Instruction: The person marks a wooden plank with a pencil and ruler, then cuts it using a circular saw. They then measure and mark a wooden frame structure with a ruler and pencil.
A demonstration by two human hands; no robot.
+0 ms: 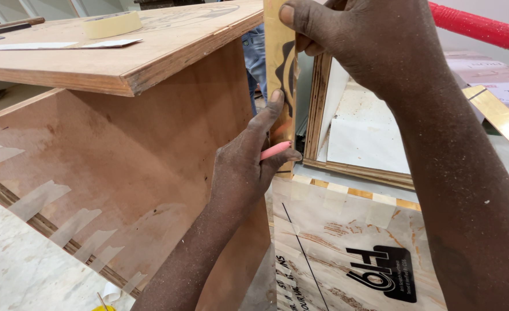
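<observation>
Gripping a pink pencil (275,150), left hand (248,164) presses the upright wood strip (279,63); pencil axis near horizontal, tip end hidden. Right hand (352,40) clasps strip's top, beside plywood cabinet (150,144).

i have only the one head view: it looks down and forward from very close over my forearms, facing the plywood cabinet side (122,173) and the upright strip (278,52) straight ahead.
</observation>
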